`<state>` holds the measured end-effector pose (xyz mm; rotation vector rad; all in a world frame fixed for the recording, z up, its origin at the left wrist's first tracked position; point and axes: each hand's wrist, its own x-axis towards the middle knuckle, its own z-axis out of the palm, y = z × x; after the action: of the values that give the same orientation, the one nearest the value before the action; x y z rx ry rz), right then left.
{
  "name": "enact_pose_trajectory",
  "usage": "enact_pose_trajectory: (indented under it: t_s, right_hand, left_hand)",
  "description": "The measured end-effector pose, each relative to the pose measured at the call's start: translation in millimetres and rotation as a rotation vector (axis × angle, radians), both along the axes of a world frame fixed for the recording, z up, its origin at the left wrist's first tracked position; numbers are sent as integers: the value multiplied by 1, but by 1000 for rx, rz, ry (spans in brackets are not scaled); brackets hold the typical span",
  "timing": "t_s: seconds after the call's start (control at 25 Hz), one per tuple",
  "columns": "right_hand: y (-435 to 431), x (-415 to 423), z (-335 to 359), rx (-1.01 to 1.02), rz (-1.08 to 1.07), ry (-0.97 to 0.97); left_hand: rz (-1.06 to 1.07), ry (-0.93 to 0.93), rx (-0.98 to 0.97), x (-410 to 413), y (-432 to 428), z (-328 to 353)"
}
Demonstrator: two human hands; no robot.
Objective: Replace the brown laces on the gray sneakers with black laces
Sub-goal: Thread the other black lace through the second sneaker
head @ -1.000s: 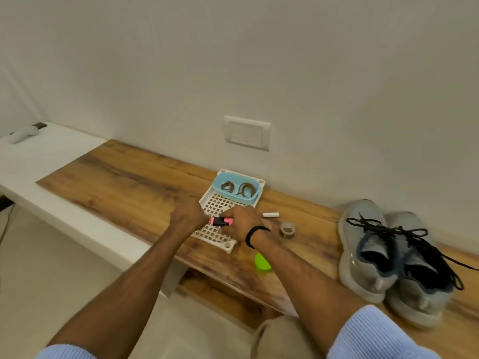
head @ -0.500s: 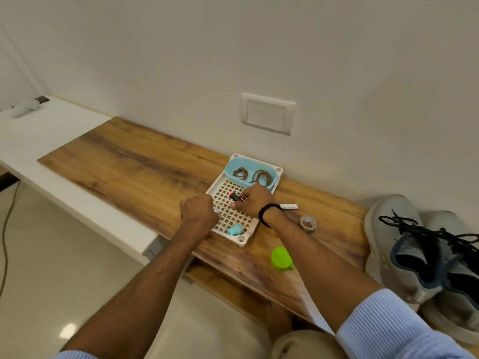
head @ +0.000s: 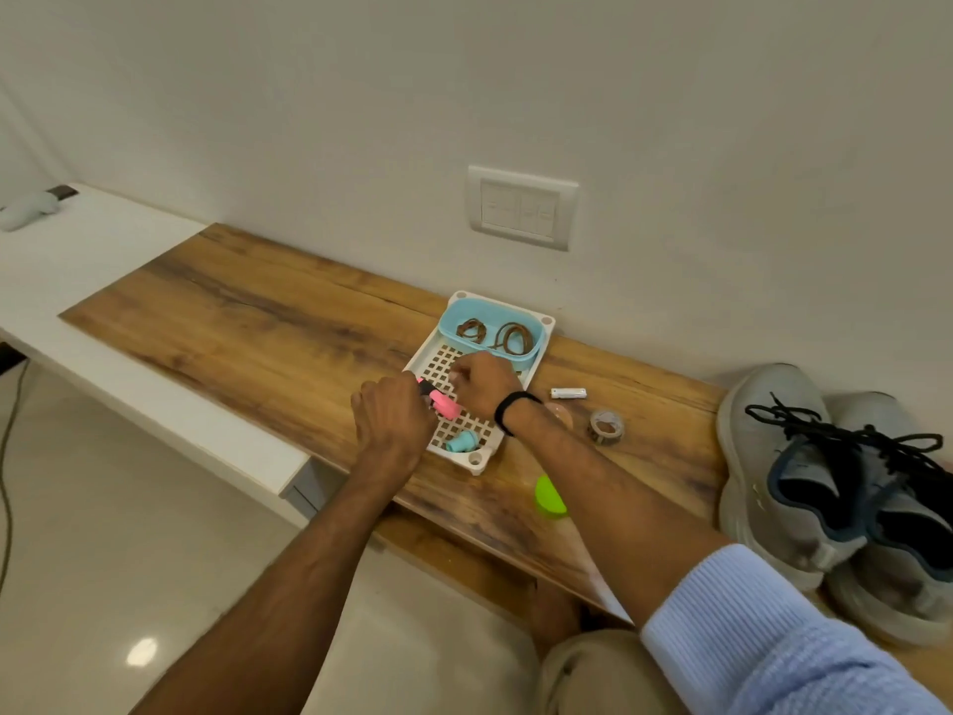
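Gray sneakers, threaded with black laces, stand together at the counter's right end. Brown laces lie coiled in a blue tub on the white tray. Over the tray, the right hand pinches a pink marker. The left hand is curled beside it, and whether it holds anything cannot be told.

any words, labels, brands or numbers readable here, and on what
None can be read.
white tube: print too small and blurred.
tape roll: blurred pattern, no legible words.
switch plate: no readable marking.
gray sneakers: no brand visible.
pink marker: label not readable.
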<state>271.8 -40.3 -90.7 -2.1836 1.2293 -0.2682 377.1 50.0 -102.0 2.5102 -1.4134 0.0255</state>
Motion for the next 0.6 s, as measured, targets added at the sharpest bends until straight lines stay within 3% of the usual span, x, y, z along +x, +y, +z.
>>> enact_pose_trajectory:
  t_s: [0.2,0.32,0.44,0.6]
  right_hand:
    - [0,-84,37,-98,-246,-41]
    - [2,-126,35,-97,-379,123]
    - [12,-150,12,-44,-341,341]
    - [18,-163,-9,-58,-379,252]
  left_hand:
    - [-199,156,-143,-45,7,22]
    - [-321,212,-95,-84,8,32]
    - [-366,196,10,-119,1,23]
    - [-330,133,146,-140,-18,14]
